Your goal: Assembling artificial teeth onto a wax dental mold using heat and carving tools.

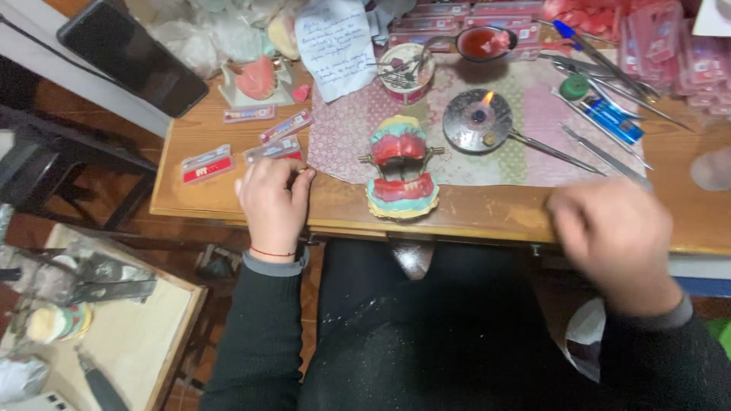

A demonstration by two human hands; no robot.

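— Left hand?
— Resting palm down at the front edge of the wooden bench, fingers curled toward a small card of artificial teeth just beyond the knuckles. Touching or gripping the card: cannot tell.
— Right hand?
— Blurred, hovering over the front edge near the right end. Fingers bent loosely; holding anything or not: cannot tell.
— Between the two?
— A dental articulator with red wax rims on yellow-green plaster casts, standing open near the front edge, half on a patterned cloth mat. Apart from both hands, nearer the left.
— On the mat?
— A round metal burner with a small flame, just right of the articulator. Behind it, a tin of instruments and a ladle of melted pink wax.
— Toward the right end?
— Metal tweezers and probes, plus a blue tube.
— Left end?
— Another tooth card with a red strip near the front left corner, and a second pink wax model toward the back.
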